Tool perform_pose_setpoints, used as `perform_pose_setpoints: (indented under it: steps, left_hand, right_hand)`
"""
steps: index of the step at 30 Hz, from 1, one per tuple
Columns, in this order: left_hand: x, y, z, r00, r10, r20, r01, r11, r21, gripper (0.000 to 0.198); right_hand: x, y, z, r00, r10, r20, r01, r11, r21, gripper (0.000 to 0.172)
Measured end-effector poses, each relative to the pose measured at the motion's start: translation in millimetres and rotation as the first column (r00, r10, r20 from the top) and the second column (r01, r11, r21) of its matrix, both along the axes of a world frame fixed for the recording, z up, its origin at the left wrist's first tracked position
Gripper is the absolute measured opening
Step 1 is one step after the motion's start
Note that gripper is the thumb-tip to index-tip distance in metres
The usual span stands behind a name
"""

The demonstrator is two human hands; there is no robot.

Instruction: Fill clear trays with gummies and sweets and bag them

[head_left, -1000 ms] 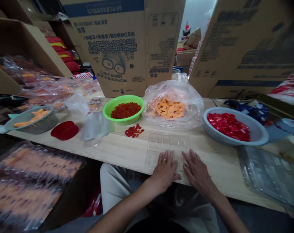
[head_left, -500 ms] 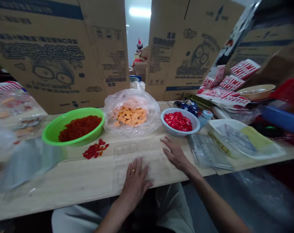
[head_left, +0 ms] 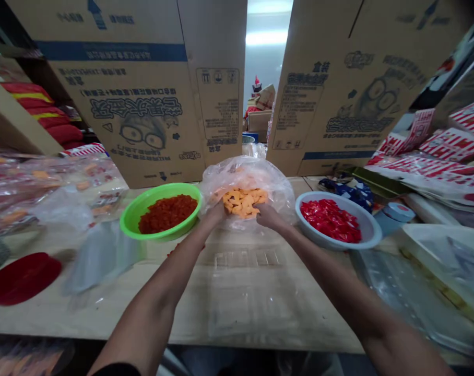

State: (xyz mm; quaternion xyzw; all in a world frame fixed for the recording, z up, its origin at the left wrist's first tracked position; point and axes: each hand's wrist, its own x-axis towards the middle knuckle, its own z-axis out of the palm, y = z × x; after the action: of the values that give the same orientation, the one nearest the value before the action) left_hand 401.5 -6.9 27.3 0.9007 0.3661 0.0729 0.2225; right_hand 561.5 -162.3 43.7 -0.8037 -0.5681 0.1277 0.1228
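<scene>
A clear plastic bag (head_left: 282,190), its mouth open, holds many small orange pieces (head_left: 245,202). At the left of its mouth is my left hand (head_left: 218,210), its fingers mostly hidden by the plastic and the pieces. My right hand (head_left: 267,215) reaches the right side of the opening with curled fingers against the orange pieces; what they grip is too small to make out. Closer to me, a clear plastic tray (head_left: 247,292) with compartments lies flat on the table, under neither hand. Some loose red pieces (head_left: 173,251) show partly behind my left forearm.
A green bowl (head_left: 129,222) of dark red pieces stands left of the bag. On the right are a pale blue bowl (head_left: 372,230) of red wrapped pieces and a white tub (head_left: 413,240). Cardboard (head_left: 146,99) rises behind. A red dish (head_left: 23,279) sits far left.
Both hands have left the clear tray and stretched forward to the bag of orange pieces. The view has turned left, showing the red dish and more packets.
</scene>
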Motion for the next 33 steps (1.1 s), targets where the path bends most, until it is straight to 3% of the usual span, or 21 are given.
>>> perform_pose_setpoints:
  steps: [3,6,10,13,18,20,23,24,25,27,31,33]
  left_hand:
    - [4,22,-21.1,0.996,-0.085,0.013,0.085,0.996,-0.016,0.051]
    - [3,34,-39.1,0.987,-0.145,0.073,0.149,0.988,-0.049,0.03]
    - [-3,39,-51.8,0.966,-0.123,0.226,0.149,0.983,-0.104,0.023]
    - [-6,34,-49.7,0.931,-0.04,0.364,0.1,0.984,-0.147,0.022]
    - [-17,-2,-21.6,0.857,0.112,0.503,0.067,0.944,-0.323,0.028]
    - [-32,-26,-4.8,0.815,0.232,0.531,0.128,0.822,-0.555,0.034]
    - [-66,-61,16.8,0.749,0.458,0.479,0.243,0.483,-0.841,0.037]
    - [-78,-72,21.3,0.738,0.505,0.448,0.252,0.41,-0.876,0.034]
    - [-90,-83,24.3,0.728,0.537,0.425,0.245,0.374,-0.894,0.03]
    - [-111,-104,26.0,0.718,0.56,0.412,0.198,0.403,-0.893,0.023]
    - [-144,-147,24.0,0.748,0.426,0.509,0.147,0.642,-0.753,0.027]
    - [-158,-165,24.6,0.791,0.316,0.524,0.189,0.688,-0.7,0.029]
  right_hand:
    - [6,31,-16.8,1.0,-0.001,0.013,0.002,0.999,-0.046,0.06]
    - [6,47,-30.7,0.999,-0.032,0.004,0.033,0.995,-0.09,0.067]
    - [11,54,-36.4,0.982,-0.165,-0.092,0.156,0.983,-0.095,0.039]
    - [19,48,-29.1,0.932,-0.25,-0.263,0.248,0.968,-0.039,0.014]
    - [22,9,-4.8,0.783,-0.211,-0.585,0.29,0.956,0.043,0.012]
    - [13,-19,4.2,0.715,-0.159,-0.68,0.27,0.961,0.059,0.01]
    - [-11,-69,14.1,0.654,-0.025,-0.756,0.201,0.969,0.142,0.012]
    - [-21,-85,16.4,0.666,0.015,-0.745,0.174,0.969,0.174,0.014]
    - [-33,-101,18.0,0.697,0.042,-0.716,0.143,0.97,0.196,0.018]
    - [-57,-128,18.3,0.777,0.067,-0.625,0.078,0.976,0.201,0.025]
    - [-108,-163,4.5,0.868,0.104,-0.486,-0.016,0.983,0.182,0.022]
    - [-132,-174,-7.3,0.901,0.117,-0.417,-0.018,0.973,0.232,0.022]
